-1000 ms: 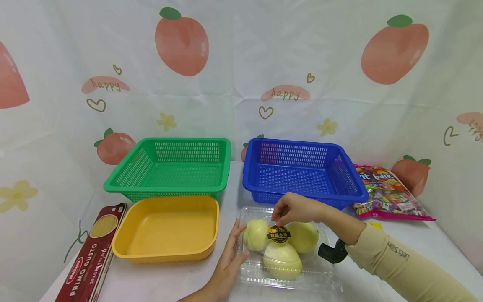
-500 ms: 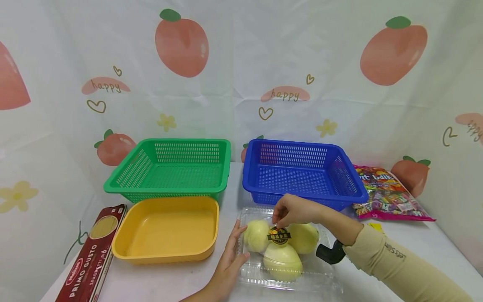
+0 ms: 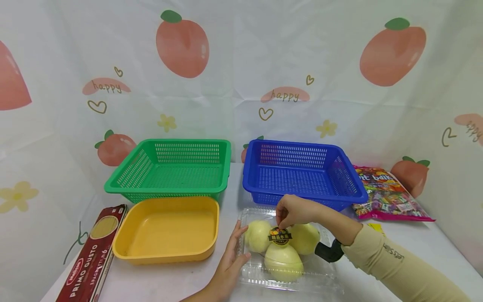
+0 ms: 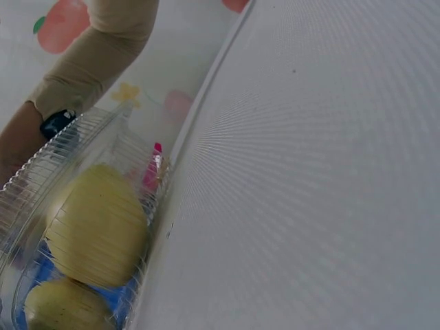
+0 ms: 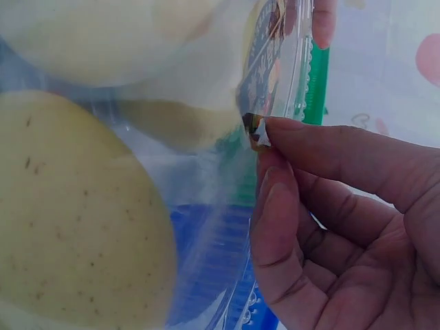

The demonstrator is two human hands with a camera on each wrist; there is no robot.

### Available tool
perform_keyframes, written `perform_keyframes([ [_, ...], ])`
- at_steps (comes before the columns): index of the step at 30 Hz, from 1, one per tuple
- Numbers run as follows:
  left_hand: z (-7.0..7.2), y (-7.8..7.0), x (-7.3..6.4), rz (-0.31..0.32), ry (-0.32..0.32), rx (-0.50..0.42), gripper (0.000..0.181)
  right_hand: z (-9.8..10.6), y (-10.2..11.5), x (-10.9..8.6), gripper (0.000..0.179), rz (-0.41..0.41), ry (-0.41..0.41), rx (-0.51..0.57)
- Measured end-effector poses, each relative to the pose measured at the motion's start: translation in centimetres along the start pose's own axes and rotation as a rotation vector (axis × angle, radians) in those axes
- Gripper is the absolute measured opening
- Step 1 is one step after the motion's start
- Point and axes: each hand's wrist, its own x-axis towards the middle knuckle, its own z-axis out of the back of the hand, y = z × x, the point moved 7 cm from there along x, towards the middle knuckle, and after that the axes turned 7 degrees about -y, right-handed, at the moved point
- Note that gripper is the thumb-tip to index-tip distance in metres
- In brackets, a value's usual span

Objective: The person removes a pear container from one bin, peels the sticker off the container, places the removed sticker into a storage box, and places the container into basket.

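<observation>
A clear plastic clamshell box [image 3: 290, 286] with pale yellow-green fruits [image 3: 284, 263] inside lies at the front of the table. On its lid is a round black-and-gold sticker [image 3: 280, 236]. My right hand [image 3: 296, 209] pinches the sticker's edge between thumb and finger; in the right wrist view the pinched edge of the sticker [image 5: 260, 130] curls up, showing white. My left hand [image 3: 229, 264] rests against the box's left side, its fingers extended along the edge and its thumb at the lid. The left wrist view shows a fruit [image 4: 100, 227] through the box wall, not the left hand.
Behind the box stands a blue basket [image 3: 302, 197]; a green basket [image 3: 166, 194] is to its left. A yellow tray [image 3: 166, 256] sits left of my left hand. A red spaghetti pack [image 3: 90, 256] lies far left, a candy bag [image 3: 392, 195] at right.
My right hand has shifted very slightly to the right along the sticker's edge, still pinching it. The left hand holds nearly the same place against the box.
</observation>
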Motion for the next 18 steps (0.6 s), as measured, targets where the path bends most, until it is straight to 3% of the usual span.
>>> perform_keyframes([
  [18,0.01,0.06,0.04,-0.004,-0.001,0.006,0.055,-0.22,0.69,-0.37,0.011,0.068,0.020,-0.089],
])
